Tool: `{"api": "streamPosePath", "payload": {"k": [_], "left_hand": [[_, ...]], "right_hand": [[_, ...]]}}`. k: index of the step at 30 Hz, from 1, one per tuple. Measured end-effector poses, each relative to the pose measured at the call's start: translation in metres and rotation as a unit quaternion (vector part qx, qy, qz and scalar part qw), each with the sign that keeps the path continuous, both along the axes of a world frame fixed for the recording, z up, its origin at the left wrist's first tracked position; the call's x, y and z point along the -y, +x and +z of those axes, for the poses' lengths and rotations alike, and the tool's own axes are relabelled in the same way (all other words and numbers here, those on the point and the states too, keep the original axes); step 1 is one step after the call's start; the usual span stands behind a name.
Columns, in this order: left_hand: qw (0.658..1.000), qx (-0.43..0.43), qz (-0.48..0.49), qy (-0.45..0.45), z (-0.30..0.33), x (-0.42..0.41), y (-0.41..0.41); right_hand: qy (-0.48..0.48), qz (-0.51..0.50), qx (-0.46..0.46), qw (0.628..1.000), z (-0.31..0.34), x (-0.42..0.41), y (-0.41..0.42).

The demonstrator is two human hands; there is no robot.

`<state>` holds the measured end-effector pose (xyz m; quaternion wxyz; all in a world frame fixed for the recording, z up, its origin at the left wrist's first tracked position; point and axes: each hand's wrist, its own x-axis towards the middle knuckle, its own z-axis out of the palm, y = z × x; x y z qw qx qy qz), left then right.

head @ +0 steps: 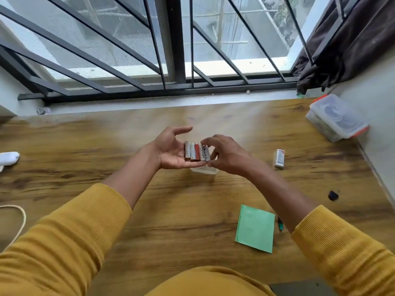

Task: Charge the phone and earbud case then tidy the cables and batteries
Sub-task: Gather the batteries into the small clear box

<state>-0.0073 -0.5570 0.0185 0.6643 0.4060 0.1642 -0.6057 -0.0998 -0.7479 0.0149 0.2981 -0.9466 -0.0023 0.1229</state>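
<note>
Five AA batteries (196,152) lie side by side across the flat, upturned left hand (171,150), fingers straight beneath them. The right hand (222,155) pinches the outermost cell with curled fingertips. They look rigid, smooth and prone to rolling, probably dense for their size; gripping each around its middle seems safest. Casings are silver-white, one red. Below the hands sits a small clear container (205,170).
</note>
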Motion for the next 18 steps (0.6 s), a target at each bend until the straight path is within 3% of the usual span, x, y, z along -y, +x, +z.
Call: {"api": "streamPosePath", "payload": {"k": [18], "left_hand": [[0.967, 0.158, -0.097, 0.177, 0.019, 0.013, -0.009]], "right_hand": [[-0.064, -0.040, 0.052, 0.996, -0.021, -0.019, -0.015]]}}
